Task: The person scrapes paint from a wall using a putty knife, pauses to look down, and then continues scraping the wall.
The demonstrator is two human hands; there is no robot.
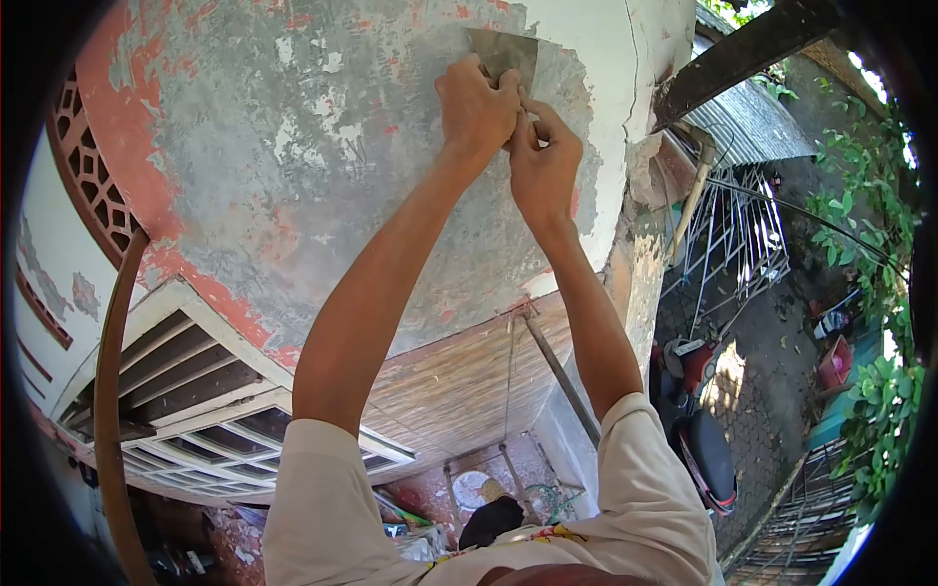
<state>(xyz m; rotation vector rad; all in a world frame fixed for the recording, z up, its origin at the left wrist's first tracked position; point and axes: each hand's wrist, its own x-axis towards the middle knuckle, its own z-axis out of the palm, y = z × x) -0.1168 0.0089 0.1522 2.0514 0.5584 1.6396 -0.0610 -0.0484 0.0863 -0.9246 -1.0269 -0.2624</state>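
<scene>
Both arms reach up to a worn grey wall (293,146) with patches of red and white paint. A metal scraper blade (506,51) lies flat against the wall near the top. My left hand (476,105) is closed over the blade's lower part. My right hand (542,161) grips the scraper's handle just below and to the right; the handle itself is hidden inside the fingers. White, unscraped paint (616,88) lies right of the blade.
A louvred window (195,391) and awning sit below left. A curved brown pole (112,391) rises at the left. Far below are a person in a hat (493,508), a parked motorbike (699,430), a metal frame (733,234) and green plants (874,293).
</scene>
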